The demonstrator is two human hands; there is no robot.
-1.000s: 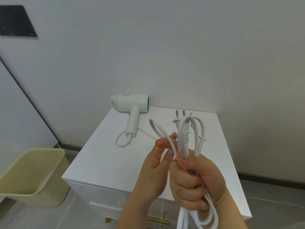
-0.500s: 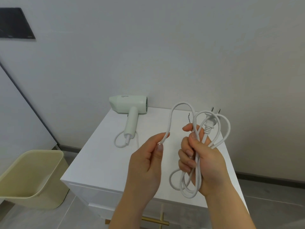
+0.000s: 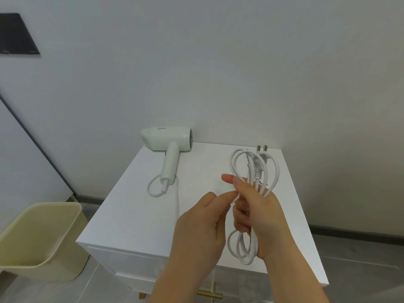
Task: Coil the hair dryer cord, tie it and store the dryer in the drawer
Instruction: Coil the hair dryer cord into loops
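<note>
The cord [image 3: 253, 243] is gathered into a long coil of several loops, held upright above the right half of the cabinet [image 3: 135, 215]. The upper loops stand above the right hand [image 3: 260, 215]; the lower loops hang below it. The plug [image 3: 258, 167] lies among the upper loops, prongs pointing up and away from the person.

The right hand grips the coil at its middle, with the fingers curled round the bundled strands and the thumb extended to the left. The left hand [image 3: 201, 232] is just beside it on the left and pinches one strand between thumb and forefinger where that strand meets the coil. The remaining left fingers are curled loosely.

The uncoiled part of the cord runs from the left hand across the cabinet top to the dryer [image 3: 166, 138], forming one small loop at the end of the dryer's handle. The dryer is pale green and lies on its side at the back left corner of the top, near the wall, with its handle pointing toward the person.

A thin dark strand lies on the top behind the upper loops; it is too small to identify.

A brass handle [image 3: 209, 295] shows on the cabinet front at the lower frame edge. A pale yellow bin [image 3: 39, 241] stands on the floor just left of the cabinet. A dark panel [image 3: 17, 33] is mounted on the wall at upper left.
</note>
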